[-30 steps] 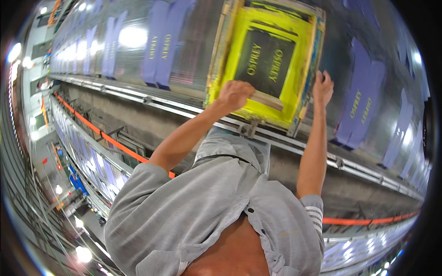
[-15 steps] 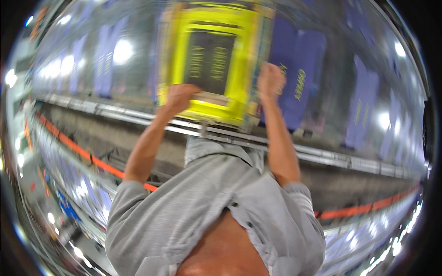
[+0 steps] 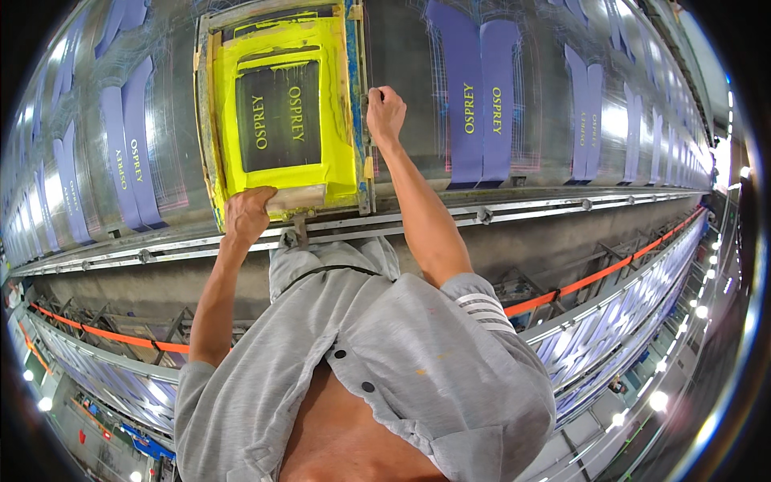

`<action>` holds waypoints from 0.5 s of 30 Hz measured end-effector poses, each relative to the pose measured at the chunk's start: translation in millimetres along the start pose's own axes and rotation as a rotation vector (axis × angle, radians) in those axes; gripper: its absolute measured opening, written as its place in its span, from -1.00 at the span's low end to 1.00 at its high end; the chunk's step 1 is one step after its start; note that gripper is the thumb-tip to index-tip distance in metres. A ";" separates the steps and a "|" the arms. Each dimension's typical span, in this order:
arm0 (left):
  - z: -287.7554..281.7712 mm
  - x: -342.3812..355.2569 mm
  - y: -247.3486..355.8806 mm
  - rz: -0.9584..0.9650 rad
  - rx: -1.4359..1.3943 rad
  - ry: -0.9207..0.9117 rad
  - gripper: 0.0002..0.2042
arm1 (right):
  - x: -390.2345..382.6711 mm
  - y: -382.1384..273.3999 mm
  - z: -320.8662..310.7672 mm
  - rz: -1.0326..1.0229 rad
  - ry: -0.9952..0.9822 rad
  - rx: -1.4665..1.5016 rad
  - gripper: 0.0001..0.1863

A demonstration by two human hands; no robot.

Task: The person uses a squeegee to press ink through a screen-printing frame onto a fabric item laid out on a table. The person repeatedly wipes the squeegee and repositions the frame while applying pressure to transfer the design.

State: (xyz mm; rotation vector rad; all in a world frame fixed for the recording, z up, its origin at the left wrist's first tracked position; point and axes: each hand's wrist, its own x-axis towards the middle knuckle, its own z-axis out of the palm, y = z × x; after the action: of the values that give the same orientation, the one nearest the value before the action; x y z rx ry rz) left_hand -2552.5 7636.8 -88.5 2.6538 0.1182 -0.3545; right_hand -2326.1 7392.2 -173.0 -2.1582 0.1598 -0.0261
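A screen-printing frame [image 3: 347,120] with a bright yellow ink-smeared border and dark central panel rests on the long metallic bench. My left hand [image 3: 247,215] grips a pale squeegee [image 3: 301,198] at the frame's lower edge, fingers wrapped over its left end. My right hand [image 3: 387,112] is closed just beside the frame's right edge; what its fingers hold, if anything, is hidden. To the right lie paired lavender fabric panels [image 3: 458,145] with yellow lettering, and more such panels [image 3: 132,189] lie to the left.
A metal rail [image 3: 530,209] with clamps runs along the bench's near edge, close against my waist. Behind me, an orange strip [image 3: 578,281] runs along another long bench [image 3: 610,329] bearing more lavender panels. Ceiling-style lights show around the rim.
The frame and both my hands have moved left along the bench, uncovering a lavender panel pair just to its right. The head view has also turned, and the blur has cleared.
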 end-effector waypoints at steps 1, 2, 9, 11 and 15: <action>1.2 -0.8 -2.2 0.030 -0.002 0.030 -0.63 | -0.4 -3.3 0.5 0.022 -0.011 -0.040 -0.67; -0.4 2.8 -4.7 0.039 0.014 0.046 -0.65 | -0.8 -6.6 1.3 0.045 -0.021 -0.081 -0.67; -24.7 134.0 -41.1 0.061 0.062 0.170 -0.67 | 3.8 -39.9 13.8 -0.446 0.180 -0.314 -0.72; -39.8 184.4 -55.6 0.052 0.100 0.178 -0.69 | 28.6 -98.4 20.9 -0.606 -0.018 -0.165 -0.65; -87.2 264.9 -46.9 0.046 0.231 0.043 -0.75 | 90.1 -158.1 62.4 -0.734 -0.647 -0.593 -0.68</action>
State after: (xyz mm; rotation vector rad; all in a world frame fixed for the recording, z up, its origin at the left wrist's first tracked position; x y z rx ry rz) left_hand -2284.0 7724.3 -104.5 2.8882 0.0309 -0.3121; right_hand -2215.2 7519.5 -80.7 -2.5596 -1.1170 0.3307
